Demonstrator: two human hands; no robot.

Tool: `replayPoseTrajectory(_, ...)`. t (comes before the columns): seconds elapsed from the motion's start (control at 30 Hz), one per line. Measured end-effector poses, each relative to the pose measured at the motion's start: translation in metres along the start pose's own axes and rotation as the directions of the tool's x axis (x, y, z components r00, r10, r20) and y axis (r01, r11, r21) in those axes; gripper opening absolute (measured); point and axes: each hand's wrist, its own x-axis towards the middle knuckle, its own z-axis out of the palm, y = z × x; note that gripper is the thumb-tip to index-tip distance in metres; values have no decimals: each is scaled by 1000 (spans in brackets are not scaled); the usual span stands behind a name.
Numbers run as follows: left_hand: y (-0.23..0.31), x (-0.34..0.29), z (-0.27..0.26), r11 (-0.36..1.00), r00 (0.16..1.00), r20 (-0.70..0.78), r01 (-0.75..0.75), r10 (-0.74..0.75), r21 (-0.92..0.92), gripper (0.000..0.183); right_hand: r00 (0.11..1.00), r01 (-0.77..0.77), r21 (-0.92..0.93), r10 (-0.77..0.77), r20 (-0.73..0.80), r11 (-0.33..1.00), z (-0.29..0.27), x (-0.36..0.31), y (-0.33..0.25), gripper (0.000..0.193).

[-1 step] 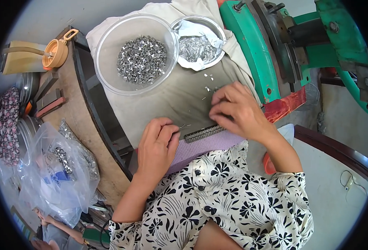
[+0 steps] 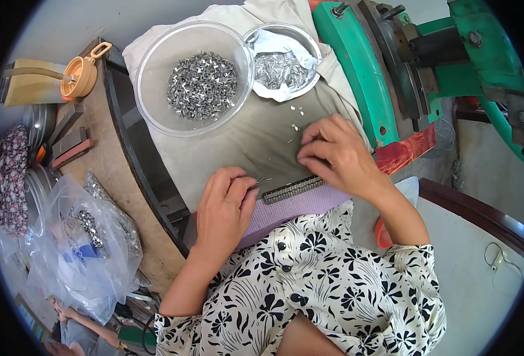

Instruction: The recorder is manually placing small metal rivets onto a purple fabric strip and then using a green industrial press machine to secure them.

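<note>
A narrow dark metal rack with a row of small slots or pins [image 2: 291, 190] lies along the near edge of the cloth. By its left end, my left hand [image 2: 223, 204] has its thumb and fingertips drawn together; a few thin metal pins [image 2: 264, 180] lie at the fingertips. Above the rack's right end is my right hand [image 2: 339, 155], its fingers closed in a pinch. Whatever either pinch holds is too small or hidden to make out. Several tiny shiny metal pieces [image 2: 296, 126] lie scattered on the cloth beyond the right hand.
A clear plastic bowl [image 2: 146, 98] of small metal parts and a lined metal bowl [image 2: 315, 77] of thin pins stand at the back. A green machine [image 2: 363, 89] rises at right. Plastic bags [image 2: 66, 261] and an orange-lidded container [image 2: 81, 77] are at left. Another person's arm [image 2: 90, 323] shows lower left.
My right thumb sits slightly farther from the rack, so a little more of the rack's right end shows. My left hand is almost unmoved.
</note>
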Motion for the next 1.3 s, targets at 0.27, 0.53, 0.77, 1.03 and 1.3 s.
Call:
replayPoseTrajectory(0.27, -1, 9, 6, 996, 999, 37, -43, 41, 74, 16, 995, -75, 14, 75, -71, 997, -5, -6, 9, 15)
replayPoseTrajectory(0.53, -1, 6, 5, 999, 999, 13, 39, -39, 7, 15, 997, 76, 18, -75, -16, 997, 2, 0, 11, 21)
replayPoseTrajectory(0.77, 3, -5, -3, 994, 995, 3, 96, -96, -44, 19, 996, 34, -80, -28, 85, 996, -1, 2, 7, 20)
replayPoseTrajectory(1.03, 3, -10, -5, 994, 995, 15, 98, -97, -57, 17, 991, -106, -8, 105, -78, 994, 2, -10, 5, 11)
replayPoseTrajectory(1.3, 3, -10, -5, 993, 995, 27, 100, -99, -59, 16, 982, -187, 13, 187, -22, 982, 1, -8, 9, 11)
